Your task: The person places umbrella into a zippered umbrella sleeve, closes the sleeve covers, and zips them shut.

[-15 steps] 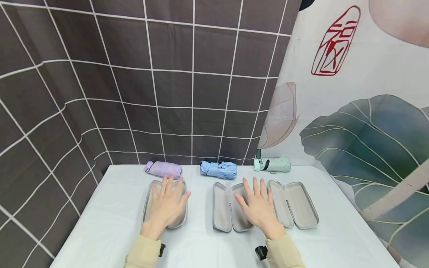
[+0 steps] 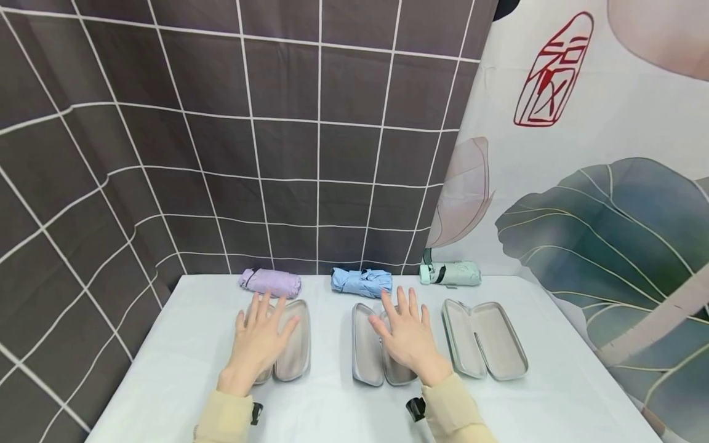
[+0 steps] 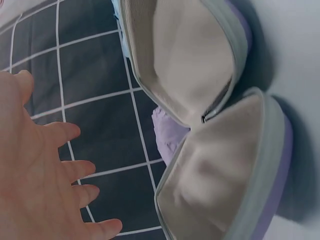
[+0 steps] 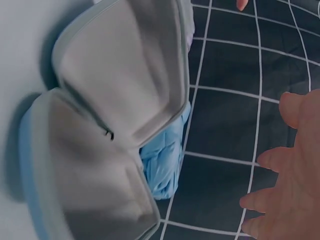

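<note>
I see the left hand (image 2: 256, 342) spread, gripping nothing, above an open purple case (image 2: 295, 346) at lower left of centre. The right hand (image 2: 412, 340), likewise empty, hovers over an open blue case (image 2: 366, 346), bottom centre. A third open case (image 2: 500, 343) sits lower right; purple (image 2: 274, 283), blue (image 2: 362, 282) and green rolls (image 2: 455, 273) lie behind.

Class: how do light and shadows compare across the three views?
Head view: bright, fairly even light, faint shadows on the white tabletop; left wrist view: dimmer, soft shadow beside the open purple and grey zip case; right wrist view: also dim, soft shadow beside the open blue and grey zip case.
</note>
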A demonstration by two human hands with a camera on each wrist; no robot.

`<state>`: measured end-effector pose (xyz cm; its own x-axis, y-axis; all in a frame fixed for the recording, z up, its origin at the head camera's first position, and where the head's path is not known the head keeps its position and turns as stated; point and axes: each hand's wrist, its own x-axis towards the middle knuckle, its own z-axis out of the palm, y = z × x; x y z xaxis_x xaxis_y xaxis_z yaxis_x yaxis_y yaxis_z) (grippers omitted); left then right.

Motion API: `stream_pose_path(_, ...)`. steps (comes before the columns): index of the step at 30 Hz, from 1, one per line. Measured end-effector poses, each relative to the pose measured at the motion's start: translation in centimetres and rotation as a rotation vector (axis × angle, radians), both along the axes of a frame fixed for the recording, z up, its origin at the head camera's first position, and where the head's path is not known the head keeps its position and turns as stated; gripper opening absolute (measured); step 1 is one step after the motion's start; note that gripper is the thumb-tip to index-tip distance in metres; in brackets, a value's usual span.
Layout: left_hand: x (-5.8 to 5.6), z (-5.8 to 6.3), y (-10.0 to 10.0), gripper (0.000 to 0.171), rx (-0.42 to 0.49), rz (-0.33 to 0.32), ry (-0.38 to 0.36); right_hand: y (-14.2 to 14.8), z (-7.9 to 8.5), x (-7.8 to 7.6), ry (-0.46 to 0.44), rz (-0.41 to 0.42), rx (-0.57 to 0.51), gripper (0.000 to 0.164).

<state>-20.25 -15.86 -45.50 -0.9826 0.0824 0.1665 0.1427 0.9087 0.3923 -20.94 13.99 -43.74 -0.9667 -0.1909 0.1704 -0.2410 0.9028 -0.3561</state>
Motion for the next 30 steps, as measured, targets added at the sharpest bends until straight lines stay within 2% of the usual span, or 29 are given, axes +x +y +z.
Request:
stream_pose_path(8, -0.2, -0.1, -1.4, 0.072, 0.011, 0.036, -0.049, -1.7, 0.2, -0.7, 0.009, 0.039, 0.015, 0.068)
stream_pose_path(18, -0.1, 0.1, -3.0, 0.075, 0.076, 0.083, -0.104, -4.3, 0.9, -1.7, 0.028, 0.107, 0.011, 0.066)
stream_pose_path(25, -0.2, -0.5, -4.1, 0.074, 0.134, 0.114, -0.162, -6.1, 0.9, -2.4, 0.049, 0.165, 0.014, 0.064)
stream_pose_path(30, -0.2, -1.0, -4.8, 0.074, 0.194, 0.140, -0.171, -7.2, 0.9, -3.1, 0.041, 0.196, 0.026, 0.064)
